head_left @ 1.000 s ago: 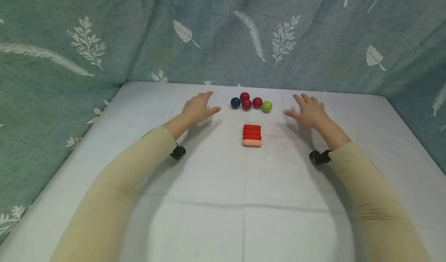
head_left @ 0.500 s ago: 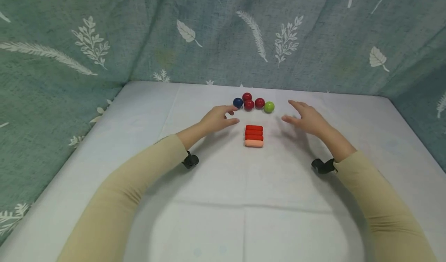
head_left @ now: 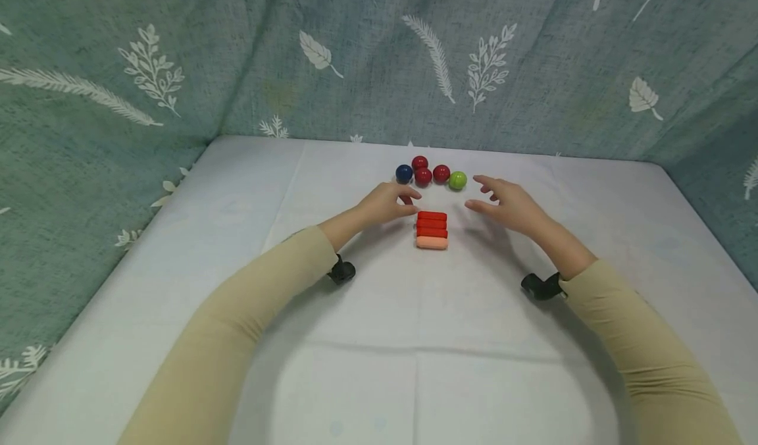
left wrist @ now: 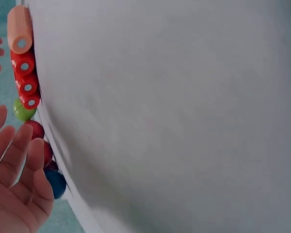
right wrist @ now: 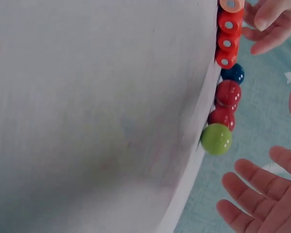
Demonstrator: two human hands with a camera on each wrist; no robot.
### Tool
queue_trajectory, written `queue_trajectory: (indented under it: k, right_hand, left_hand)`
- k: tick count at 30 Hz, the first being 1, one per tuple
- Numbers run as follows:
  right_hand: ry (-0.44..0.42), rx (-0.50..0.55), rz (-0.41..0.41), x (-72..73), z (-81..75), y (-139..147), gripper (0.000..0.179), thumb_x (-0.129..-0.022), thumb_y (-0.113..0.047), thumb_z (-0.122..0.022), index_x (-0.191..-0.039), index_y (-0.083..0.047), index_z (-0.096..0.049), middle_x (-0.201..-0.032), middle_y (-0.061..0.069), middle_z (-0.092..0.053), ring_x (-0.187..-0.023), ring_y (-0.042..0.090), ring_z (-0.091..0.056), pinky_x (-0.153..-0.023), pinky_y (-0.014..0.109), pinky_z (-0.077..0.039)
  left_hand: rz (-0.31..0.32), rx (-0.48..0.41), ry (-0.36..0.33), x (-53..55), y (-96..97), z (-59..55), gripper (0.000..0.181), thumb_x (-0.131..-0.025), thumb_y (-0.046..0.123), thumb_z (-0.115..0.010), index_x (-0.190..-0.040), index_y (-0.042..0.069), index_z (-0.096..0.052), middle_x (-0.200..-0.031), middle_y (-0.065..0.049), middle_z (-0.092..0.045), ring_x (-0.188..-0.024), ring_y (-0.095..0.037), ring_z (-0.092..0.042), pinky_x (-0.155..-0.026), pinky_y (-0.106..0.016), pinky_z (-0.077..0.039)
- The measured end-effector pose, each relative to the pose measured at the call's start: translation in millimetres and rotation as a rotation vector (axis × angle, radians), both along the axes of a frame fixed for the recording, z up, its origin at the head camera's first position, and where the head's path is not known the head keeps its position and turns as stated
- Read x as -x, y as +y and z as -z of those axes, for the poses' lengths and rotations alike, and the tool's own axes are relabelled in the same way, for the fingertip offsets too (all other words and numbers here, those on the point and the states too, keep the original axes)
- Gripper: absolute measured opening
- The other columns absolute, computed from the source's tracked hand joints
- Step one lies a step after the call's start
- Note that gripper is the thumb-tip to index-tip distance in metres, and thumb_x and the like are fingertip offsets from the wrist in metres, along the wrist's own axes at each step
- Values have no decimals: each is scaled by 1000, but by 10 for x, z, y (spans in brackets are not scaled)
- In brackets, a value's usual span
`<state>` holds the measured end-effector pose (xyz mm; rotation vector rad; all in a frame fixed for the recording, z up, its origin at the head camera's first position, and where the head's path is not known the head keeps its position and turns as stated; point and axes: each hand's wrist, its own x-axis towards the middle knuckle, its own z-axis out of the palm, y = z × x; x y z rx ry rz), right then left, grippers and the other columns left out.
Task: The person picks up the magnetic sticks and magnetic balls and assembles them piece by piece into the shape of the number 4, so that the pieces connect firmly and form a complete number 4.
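Left hand (head_left: 387, 203) and right hand (head_left: 514, 206): relaxed, empty, cropped in own wrist views. Cylinders (head_left: 431, 224) lie between; left-side contact indeterminable. Balls (head_left: 423, 178) sit beyond, rear red ball (head_left: 419, 162) partly hidden.

By left hand (head_left: 387, 203): three red cylinders (head_left: 431, 224), peach cylinder (head_left: 431, 242) | beyond it: dark-blue ball (head_left: 404, 174), three red balls (head_left: 423, 178) | near right hand (head_left: 514, 207): lime-green ball (head_left: 458, 180) | under hands: white cloth (head_left: 367, 392) | beyond: blue-green curtain (head_left: 373, 56) bears white leaf print

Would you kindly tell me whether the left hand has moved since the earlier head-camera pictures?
Yes: in the head view, judged against the dark blue ball, the left hand has moved rightward and down the picture, toward the red cylinders.
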<state>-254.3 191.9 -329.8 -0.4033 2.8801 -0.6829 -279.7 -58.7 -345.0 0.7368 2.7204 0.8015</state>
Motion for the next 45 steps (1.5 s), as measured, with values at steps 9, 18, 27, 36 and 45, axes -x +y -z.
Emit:
queue_trajectory:
  k: [9, 18, 27, 36, 45]
  right_hand:
    - [-14, 18, -22, -16, 4, -140, 62, -88, -33, -59, -139, -5, -36, -123, 20, -52, -107, 33, -50, -85, 46, -46]
    - [-43, 13, -43, 21, 14, -204, 60, -90, -35, -57, -139, -6, -37, -121, 19, -53, -105, 31, -51, -84, 43, -47]
    - [-64, 50, -92, 44, 40, -258, 51, -91, -26, -57, -136, -6, -42, -116, 18, -56, -100, 29, -52, -82, 39, -47]
    - [-75, 97, -117, 114, 115, -284, 40, -91, -18, -57, -127, -3, -52, -112, 18, -60, -97, 29, -54, -84, 40, -47]
    - [-170, 112, -101, 167, 143, -305, 36, -90, -15, -58, -123, -3, -56, -109, 17, -60, -88, 26, -56, -76, 31, -48]
  left_hand:
    - [-47, 35, -151, 102, 64, 67, 33, -90, 25, -60, -121, 17, -61, -104, -6, -63, -78, -15, -55, -67, -23, -44]
    - [-43, 80, -164, 157, 138, 92, 27, -89, 26, -61, -114, 18, -65, -102, -5, -63, -79, -16, -53, -68, -25, -44]
    - [-65, 100, -176, 105, 171, 65, 24, -89, 26, -61, -110, 16, -68, -111, -3, -63, -88, -15, -51, -72, -23, -41]
    - [-107, 100, -220, 122, 193, 55, 25, -88, 27, -62, -110, 17, -68, -109, -4, -62, -83, -16, -50, -65, -22, -40]
    - [-115, 91, -238, 118, 185, 55, 25, -88, 27, -62, -111, 17, -67, -105, -5, -61, -76, -14, -49, -61, -21, -38]
